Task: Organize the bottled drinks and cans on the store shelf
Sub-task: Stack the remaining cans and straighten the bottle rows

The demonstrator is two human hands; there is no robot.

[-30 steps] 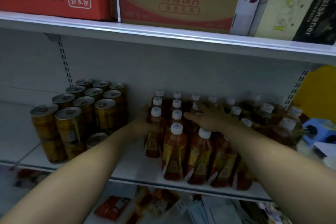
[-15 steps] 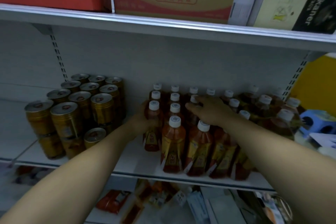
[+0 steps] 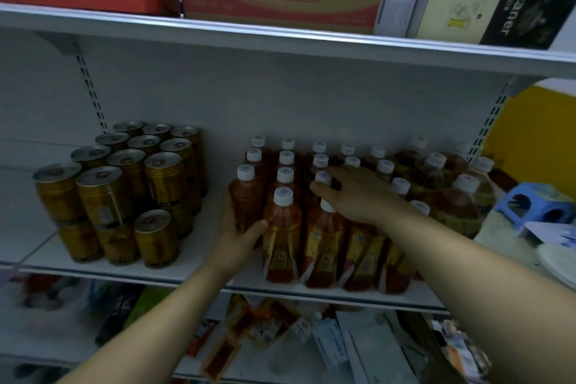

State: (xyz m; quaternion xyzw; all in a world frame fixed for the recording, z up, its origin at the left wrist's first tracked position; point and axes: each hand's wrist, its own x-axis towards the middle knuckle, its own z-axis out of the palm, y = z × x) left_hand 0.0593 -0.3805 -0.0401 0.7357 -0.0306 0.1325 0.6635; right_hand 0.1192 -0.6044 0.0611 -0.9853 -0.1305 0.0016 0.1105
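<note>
The left hand [image 3: 238, 235] has its grip curled round the bottle [image 3: 246, 203] at the left edge of the bunch on the shelf [image 3: 202, 259], thumb in front. The right hand [image 3: 358, 193] lies flat, fingers spread, on the other bottles [image 3: 282, 237]. Twelve tops show on the cans [image 3: 131, 184]. Over fifteen white caps show; some are hidden.

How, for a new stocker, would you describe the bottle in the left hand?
On the middle shelf, right of the gold cans, stands a block of white-capped amber bottles. The left hand grips the frontmost bottle of the leftmost column. Unlike its neighbours, it has bare shelf on its left and front.
</note>
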